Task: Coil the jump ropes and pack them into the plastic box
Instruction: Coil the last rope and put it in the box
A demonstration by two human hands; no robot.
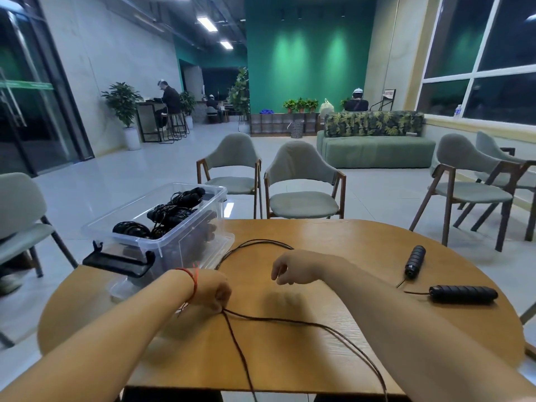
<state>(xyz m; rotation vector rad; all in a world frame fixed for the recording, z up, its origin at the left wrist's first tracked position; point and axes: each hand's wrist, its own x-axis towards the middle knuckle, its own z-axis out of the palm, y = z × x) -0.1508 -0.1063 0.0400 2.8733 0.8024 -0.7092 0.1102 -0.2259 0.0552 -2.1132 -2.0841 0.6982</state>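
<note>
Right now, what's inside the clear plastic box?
Several coiled black jump ropes with handles lie in the plastic box. What sits beneath the top bundles is covered by them.

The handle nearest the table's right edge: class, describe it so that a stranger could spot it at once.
Start at the round wooden table and go to its right side. Two black ribbed handles lie there; yours is the nearer handle, lying crosswise, while the farther handle points away.
</note>
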